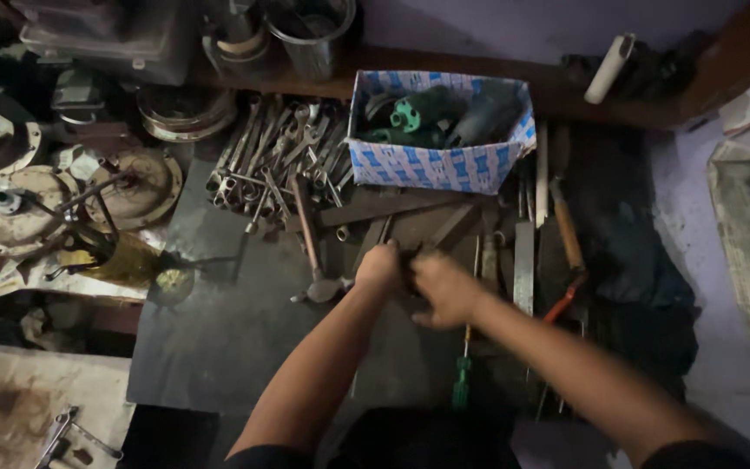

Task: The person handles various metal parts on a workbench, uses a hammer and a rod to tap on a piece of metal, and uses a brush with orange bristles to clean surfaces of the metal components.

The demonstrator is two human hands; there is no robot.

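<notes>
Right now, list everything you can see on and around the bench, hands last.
dark bench top: one, grey-black, centre
patterned box: one, blue and white, back centre, holds green and grey parts
wrench pile: many, steel, left of the box
hammer: one, wooden handle, left of the hands
screwdriver: one, green handle, under the right forearm
flat file: one, grey, right of the hands
round metal discs: several, rusty, far left
metal tin: one, back shelf
left hand: closed, object unclear
right hand: blurred, beside the left
</notes>
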